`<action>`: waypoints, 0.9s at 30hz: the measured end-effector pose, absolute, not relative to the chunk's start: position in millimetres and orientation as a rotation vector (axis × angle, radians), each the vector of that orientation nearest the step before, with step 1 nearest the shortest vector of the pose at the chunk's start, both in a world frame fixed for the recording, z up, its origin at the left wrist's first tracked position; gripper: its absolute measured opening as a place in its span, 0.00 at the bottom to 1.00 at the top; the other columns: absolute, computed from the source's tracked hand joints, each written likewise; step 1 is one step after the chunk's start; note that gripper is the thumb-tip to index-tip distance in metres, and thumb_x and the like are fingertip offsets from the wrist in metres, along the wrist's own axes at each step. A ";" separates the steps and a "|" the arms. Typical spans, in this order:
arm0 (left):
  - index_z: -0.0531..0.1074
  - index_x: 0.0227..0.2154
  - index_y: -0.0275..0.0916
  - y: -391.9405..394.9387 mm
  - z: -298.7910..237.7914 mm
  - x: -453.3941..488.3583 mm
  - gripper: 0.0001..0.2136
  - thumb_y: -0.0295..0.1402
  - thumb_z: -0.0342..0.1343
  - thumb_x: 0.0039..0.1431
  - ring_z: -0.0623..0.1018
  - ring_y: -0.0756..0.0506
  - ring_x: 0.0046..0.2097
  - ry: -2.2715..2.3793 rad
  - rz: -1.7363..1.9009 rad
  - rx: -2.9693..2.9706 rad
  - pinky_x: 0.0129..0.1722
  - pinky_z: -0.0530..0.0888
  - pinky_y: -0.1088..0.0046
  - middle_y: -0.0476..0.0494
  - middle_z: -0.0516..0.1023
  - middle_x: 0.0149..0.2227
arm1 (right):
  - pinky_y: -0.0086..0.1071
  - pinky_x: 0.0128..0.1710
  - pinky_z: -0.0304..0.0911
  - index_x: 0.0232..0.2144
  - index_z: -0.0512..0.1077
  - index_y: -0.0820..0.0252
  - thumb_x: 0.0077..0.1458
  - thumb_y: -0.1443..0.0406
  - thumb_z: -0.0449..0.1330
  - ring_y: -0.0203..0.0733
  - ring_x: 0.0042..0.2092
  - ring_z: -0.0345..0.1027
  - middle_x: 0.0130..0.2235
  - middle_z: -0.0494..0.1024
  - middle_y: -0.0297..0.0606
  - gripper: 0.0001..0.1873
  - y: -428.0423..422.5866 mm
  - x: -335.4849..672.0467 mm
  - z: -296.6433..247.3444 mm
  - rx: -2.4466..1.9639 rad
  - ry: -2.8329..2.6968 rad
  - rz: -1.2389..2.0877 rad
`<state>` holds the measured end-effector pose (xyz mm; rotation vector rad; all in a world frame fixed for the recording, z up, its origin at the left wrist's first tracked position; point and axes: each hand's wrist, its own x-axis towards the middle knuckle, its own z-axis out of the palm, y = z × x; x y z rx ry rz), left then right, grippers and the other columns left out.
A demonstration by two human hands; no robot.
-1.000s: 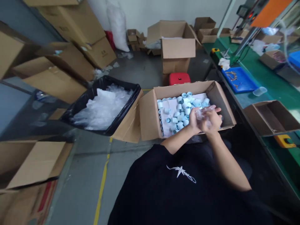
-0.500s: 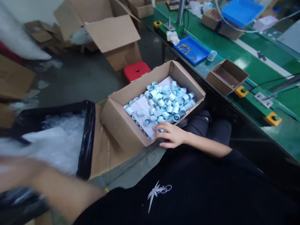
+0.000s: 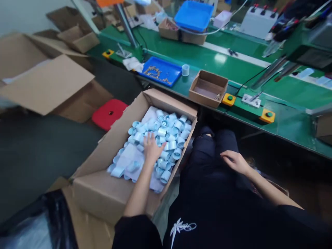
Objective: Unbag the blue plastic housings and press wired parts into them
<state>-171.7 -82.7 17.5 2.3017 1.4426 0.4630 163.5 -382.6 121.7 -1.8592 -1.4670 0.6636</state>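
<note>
My left hand (image 3: 153, 149) reaches into a cardboard box (image 3: 103, 192) with its fingers spread. It touches or hovers just over a heap of pale blue plastic cups (image 3: 162, 132); no cup shows clearly in its grasp. White paper sheets (image 3: 129, 155) lie among the cups, partly under my left forearm. Over my right thigh is my right hand (image 3: 235, 162), its fingers loosely bent and a gap showing by the thumb. I see nothing held in it.
Ahead runs a green workbench (image 3: 220, 72) with a blue tray (image 3: 160, 71) of small brass-coloured parts, a small carton (image 3: 209, 88) and yellow button boxes (image 3: 267, 116). A red stool (image 3: 110, 113) stands beyond the box. A black-lined bin (image 3: 38, 221) is at lower left.
The view has swung right. My left hand has come from the bin side into the box. My right hand has left the box edge for my lap.
</note>
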 end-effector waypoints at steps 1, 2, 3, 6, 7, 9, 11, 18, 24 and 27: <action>0.65 0.67 0.30 -69.5 22.7 -150.6 0.37 0.47 0.63 0.62 0.64 0.20 0.70 1.426 0.473 2.312 0.68 0.63 0.38 0.16 0.64 0.68 | 0.48 0.51 0.80 0.44 0.82 0.44 0.68 0.54 0.56 0.50 0.45 0.82 0.41 0.85 0.41 0.14 -381.2 167.7 122.5 -1.859 -1.443 0.642; 0.68 0.65 0.30 -59.5 28.9 -130.6 0.32 0.44 0.62 0.63 0.67 0.22 0.68 1.411 0.488 2.316 0.68 0.64 0.40 0.17 0.67 0.65 | 0.47 0.53 0.79 0.43 0.82 0.46 0.69 0.55 0.56 0.49 0.46 0.82 0.42 0.85 0.42 0.15 -378.9 170.8 122.6 -1.846 -1.423 0.627; 0.71 0.61 0.32 -53.3 35.9 -113.3 0.27 0.42 0.61 0.65 0.70 0.24 0.65 1.403 0.516 2.312 0.67 0.66 0.42 0.19 0.70 0.61 | 0.47 0.54 0.79 0.43 0.82 0.48 0.70 0.56 0.56 0.49 0.47 0.82 0.43 0.85 0.42 0.15 -375.9 172.6 121.9 -1.823 -1.405 0.620; 0.76 0.55 0.37 -65.3 60.1 -82.0 0.18 0.42 0.55 0.70 0.74 0.28 0.61 1.395 0.650 2.281 0.67 0.68 0.45 0.27 0.74 0.53 | 0.46 0.55 0.77 0.44 0.82 0.51 0.70 0.54 0.59 0.48 0.48 0.81 0.45 0.85 0.44 0.14 -363.2 169.7 116.1 -1.730 -1.224 0.676; 0.76 0.55 0.38 -80.1 69.1 -77.2 0.18 0.44 0.55 0.71 0.74 0.28 0.61 1.379 0.675 2.268 0.67 0.68 0.45 0.27 0.75 0.53 | 0.46 0.54 0.77 0.48 0.80 0.50 0.68 0.51 0.60 0.48 0.48 0.80 0.49 0.84 0.45 0.15 -357.7 166.6 113.2 -1.666 -1.105 0.740; 0.77 0.55 0.41 -120.9 87.2 -69.3 0.21 0.49 0.58 0.69 0.75 0.29 0.61 1.212 0.597 2.260 0.68 0.69 0.46 0.29 0.76 0.54 | 0.45 0.52 0.77 0.60 0.73 0.47 0.64 0.44 0.63 0.48 0.51 0.80 0.60 0.78 0.48 0.29 -346.0 159.3 106.2 -1.454 -0.851 0.955; 0.77 0.55 0.46 -161.2 101.2 -56.8 0.25 0.55 0.66 0.61 0.75 0.29 0.62 0.834 0.401 2.235 0.69 0.68 0.45 0.32 0.79 0.55 | 0.44 0.51 0.78 0.70 0.61 0.46 0.57 0.38 0.67 0.49 0.52 0.79 0.67 0.71 0.52 0.46 -336.9 153.2 98.4 -1.225 -0.674 1.232; 0.77 0.59 0.39 -91.3 74.5 5.1 0.23 0.47 0.46 0.75 0.71 0.33 0.67 0.955 0.505 2.193 0.72 0.63 0.47 0.31 0.77 0.61 | 0.35 0.38 0.75 0.55 0.74 0.56 0.47 0.49 0.78 0.42 0.35 0.80 0.47 0.83 0.45 0.37 -351.9 170.7 65.8 -1.209 -0.382 1.724; 0.84 0.50 0.44 -25.9 43.7 11.3 0.18 0.48 0.59 0.67 0.49 0.23 0.77 0.835 -0.404 2.564 0.72 0.45 0.28 0.42 0.56 0.77 | 0.31 0.38 0.72 0.53 0.74 0.56 0.45 0.51 0.79 0.39 0.36 0.79 0.47 0.84 0.42 0.37 -383.4 200.0 50.9 -1.383 -0.184 1.568; 0.86 0.44 0.45 -46.2 53.4 -36.4 0.16 0.48 0.63 0.62 0.44 0.20 0.77 0.790 -0.576 2.602 0.71 0.43 0.25 0.45 0.60 0.76 | 0.32 0.39 0.73 0.51 0.75 0.54 0.47 0.50 0.78 0.39 0.35 0.78 0.45 0.84 0.40 0.34 -392.7 210.7 44.8 -1.331 -0.034 1.439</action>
